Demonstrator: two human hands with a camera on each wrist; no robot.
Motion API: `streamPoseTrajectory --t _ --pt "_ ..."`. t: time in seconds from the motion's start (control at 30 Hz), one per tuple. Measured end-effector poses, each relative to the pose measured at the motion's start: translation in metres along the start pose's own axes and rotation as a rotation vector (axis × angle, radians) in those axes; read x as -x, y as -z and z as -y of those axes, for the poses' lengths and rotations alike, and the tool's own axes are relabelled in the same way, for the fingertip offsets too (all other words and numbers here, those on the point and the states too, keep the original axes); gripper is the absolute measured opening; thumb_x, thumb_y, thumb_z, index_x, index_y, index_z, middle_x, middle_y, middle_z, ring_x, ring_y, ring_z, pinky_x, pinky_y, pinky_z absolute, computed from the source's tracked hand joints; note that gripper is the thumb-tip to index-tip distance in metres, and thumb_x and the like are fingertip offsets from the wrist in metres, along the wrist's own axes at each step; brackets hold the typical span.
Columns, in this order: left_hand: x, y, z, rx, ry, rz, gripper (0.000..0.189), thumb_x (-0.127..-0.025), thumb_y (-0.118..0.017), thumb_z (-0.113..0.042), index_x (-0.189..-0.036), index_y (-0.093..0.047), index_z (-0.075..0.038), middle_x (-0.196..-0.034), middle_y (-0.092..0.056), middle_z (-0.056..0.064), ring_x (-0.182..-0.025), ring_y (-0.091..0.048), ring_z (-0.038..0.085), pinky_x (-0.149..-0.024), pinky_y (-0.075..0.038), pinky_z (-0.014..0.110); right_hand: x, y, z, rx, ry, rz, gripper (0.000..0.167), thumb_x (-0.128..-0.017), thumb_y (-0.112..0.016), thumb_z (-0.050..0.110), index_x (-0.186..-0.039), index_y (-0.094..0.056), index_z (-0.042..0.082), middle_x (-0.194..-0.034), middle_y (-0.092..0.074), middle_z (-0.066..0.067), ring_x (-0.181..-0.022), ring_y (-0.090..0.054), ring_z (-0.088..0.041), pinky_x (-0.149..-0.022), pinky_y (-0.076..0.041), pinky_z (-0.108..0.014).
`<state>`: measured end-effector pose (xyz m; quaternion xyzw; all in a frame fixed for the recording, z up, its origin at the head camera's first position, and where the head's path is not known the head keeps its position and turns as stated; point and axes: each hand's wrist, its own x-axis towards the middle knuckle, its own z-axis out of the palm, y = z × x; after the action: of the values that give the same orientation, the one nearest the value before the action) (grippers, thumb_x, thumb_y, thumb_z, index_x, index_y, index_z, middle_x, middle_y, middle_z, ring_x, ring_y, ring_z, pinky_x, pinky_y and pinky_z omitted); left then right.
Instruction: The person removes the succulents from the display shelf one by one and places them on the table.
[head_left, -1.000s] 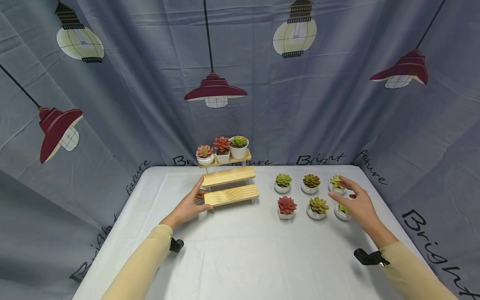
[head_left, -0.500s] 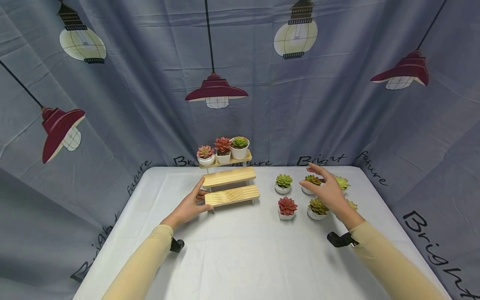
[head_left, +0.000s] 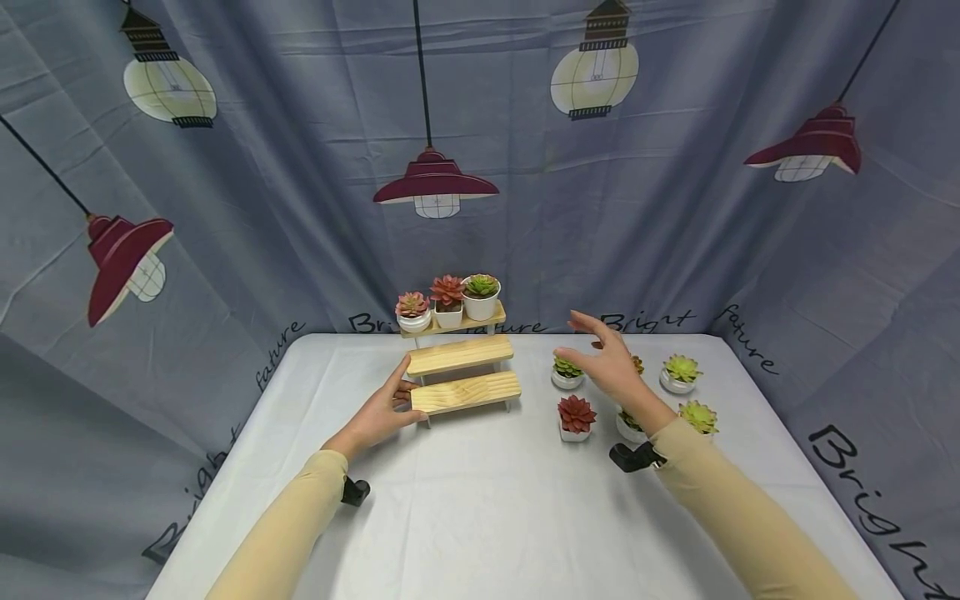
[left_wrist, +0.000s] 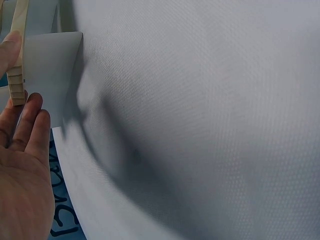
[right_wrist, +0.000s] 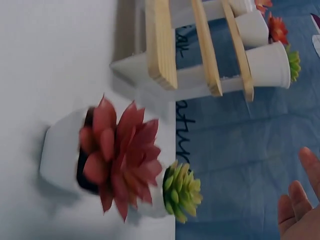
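Note:
A three-tier plant stand [head_left: 468, 392] with wooden shelves is at the table's middle-left. My left hand [head_left: 378, 414] grips the left end of its lowest shelf; in the left wrist view the thumb [left_wrist: 9, 51] lies on one face of the wood, fingertips at the other. My right hand [head_left: 611, 362], thumb and fingers spread apart and holding nothing, is over a green succulent [head_left: 567, 380] in a round white pot. A red succulent [head_left: 576, 415] in a square white pot stands nearer, large in the right wrist view.
On the top shelf sit a pink succulent [head_left: 412, 310], a red one [head_left: 447, 293] and a green one [head_left: 481, 287]. Right of my hand are yellow-green succulents [head_left: 681, 371]; two more pots are partly hidden by my right hand and arm. A lamp-printed curtain [head_left: 300, 208] hangs behind the table.
My right hand has moved left across the potted succulents, from the far-right ones to the green one at the back left of the group. My left hand stays on the stand.

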<state>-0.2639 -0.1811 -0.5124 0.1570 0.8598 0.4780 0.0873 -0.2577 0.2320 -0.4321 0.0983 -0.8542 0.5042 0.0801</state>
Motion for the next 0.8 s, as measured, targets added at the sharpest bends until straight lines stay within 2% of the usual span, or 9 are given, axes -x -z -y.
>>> streamPoseTrajectory --t 0.23,0.8 --pt "0.0 0.001 0.002 0.0 -0.008 -0.002 0.109 -0.092 -0.08 -0.019 -0.166 -0.001 -0.031 -0.143 -0.05 0.015 -0.129 -0.05 0.032 -0.115 -0.04 0.051 -0.012 -0.017 0.007 -0.027 -0.004 0.026 0.084 -0.091 -0.077 0.049 -0.16 -0.037 0.023 -0.153 -0.047 -0.005 -0.147 -0.026 -0.029 -0.117 -0.028 -0.057" --pt "0.0 0.0 0.0 0.013 -0.006 -0.001 0.109 -0.092 -0.081 -0.019 -0.166 -0.002 -0.031 -0.142 -0.051 0.015 -0.129 -0.05 0.031 -0.116 -0.04 0.05 -0.035 -0.05 0.023 -0.073 -0.006 0.063 0.083 -0.091 -0.078 0.048 -0.16 -0.037 0.025 -0.152 -0.049 -0.001 -0.148 -0.021 -0.026 -0.121 -0.025 -0.057"
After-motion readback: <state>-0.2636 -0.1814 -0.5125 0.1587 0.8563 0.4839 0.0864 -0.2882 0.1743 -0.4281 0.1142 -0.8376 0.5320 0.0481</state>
